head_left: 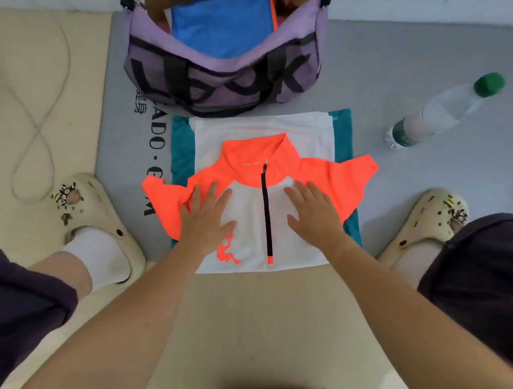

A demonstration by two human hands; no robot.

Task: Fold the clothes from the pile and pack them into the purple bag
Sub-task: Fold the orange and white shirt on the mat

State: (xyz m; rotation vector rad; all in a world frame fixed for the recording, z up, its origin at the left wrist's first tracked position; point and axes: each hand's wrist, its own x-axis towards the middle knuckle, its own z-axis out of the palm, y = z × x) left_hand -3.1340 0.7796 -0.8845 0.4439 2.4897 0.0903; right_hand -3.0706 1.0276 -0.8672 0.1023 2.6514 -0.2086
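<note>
A grey mat [391,68] is lying on the tan floor [256,328]. The purple bag [225,77] is sitting on the mat. Just in front of the bag, a pile of clothes [343,136] is lying flat. Right of the bag, a water bottle [441,113] is lying on its side. Left of the bag, a grey cord [34,122] is curling on the floor.

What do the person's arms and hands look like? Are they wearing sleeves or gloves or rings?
Both arms are bare from the bottom of the picture to the wrists, with no sleeves showing. The left hand and the right hand wear no gloves. No rings, watch or bracelets show on either one.
</note>
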